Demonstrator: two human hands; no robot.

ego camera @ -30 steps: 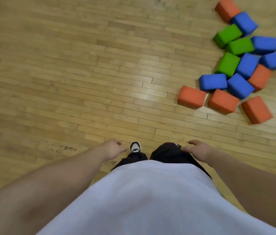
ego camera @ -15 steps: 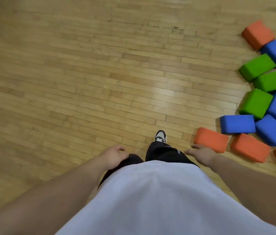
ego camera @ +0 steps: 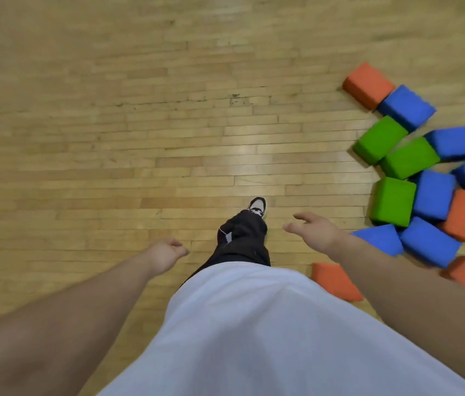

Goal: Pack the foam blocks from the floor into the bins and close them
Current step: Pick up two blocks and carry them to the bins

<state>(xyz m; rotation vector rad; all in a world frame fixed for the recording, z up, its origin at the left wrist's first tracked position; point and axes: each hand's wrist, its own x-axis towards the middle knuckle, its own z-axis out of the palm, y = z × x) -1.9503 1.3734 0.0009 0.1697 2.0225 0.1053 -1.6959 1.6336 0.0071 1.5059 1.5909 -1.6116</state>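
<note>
A heap of foam blocks lies on the wooden floor at the right: an orange block at the far end, blue blocks, green blocks in the middle, and another orange block nearest me, partly hidden by my right forearm. My right hand hangs in the air left of the heap with fingers loosely spread, holding nothing. My left hand hangs loosely curled and empty over bare floor. No bin is in view.
My dark trouser leg and shoe step forward between the hands. My white shirt fills the bottom of the view. Bare wooden floor stretches ahead and to the left.
I have walked forward, so the heap of blocks now lies closer and lower at my right. My right hand has lifted and spread a little; the left hand stays loosely curled.
</note>
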